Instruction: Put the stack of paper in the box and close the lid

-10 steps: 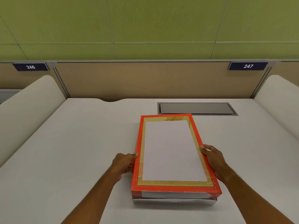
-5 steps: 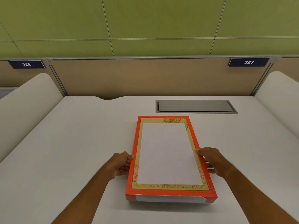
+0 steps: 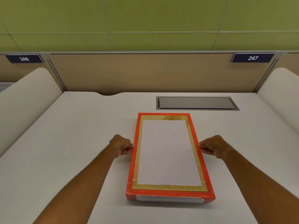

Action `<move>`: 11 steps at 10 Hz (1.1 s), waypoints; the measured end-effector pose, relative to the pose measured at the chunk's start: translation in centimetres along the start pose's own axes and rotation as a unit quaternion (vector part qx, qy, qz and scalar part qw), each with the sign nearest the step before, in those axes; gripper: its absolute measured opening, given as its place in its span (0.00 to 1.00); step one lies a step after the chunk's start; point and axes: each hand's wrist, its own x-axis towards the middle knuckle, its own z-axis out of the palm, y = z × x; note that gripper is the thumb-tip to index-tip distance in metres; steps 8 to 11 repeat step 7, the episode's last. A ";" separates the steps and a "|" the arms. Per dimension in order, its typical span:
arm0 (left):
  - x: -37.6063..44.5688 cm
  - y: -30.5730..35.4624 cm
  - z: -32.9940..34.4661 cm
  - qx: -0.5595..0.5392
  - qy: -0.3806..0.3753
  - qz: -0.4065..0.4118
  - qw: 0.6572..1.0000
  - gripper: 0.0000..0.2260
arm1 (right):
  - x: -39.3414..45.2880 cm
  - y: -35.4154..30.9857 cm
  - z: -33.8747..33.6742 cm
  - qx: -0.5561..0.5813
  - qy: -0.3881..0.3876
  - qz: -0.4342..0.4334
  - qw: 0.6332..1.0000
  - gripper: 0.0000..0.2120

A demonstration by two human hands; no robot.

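Red lid (image 3: 168, 192) sits pinched at both long sides by left hand (image 3: 120, 146) and right hand (image 3: 214, 147); uneven pressing could jam it askew.

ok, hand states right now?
Left hand: fingers pinching the left edge of the box lid.
Right hand: fingers pinching its right edge.

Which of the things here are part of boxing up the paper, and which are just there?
Part of the job:
red lid, on the box
left hand at its left edge
right hand at its right edge

Just there:
white desk
grey hatch set in the desk
number plates 246 and 247
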 end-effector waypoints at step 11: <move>-0.6 0.5 1.2 0.073 0.091 0.092 0.989 0.10 | 0.1 -0.1 0.9 -0.070 0.088 -0.104 0.988 0.10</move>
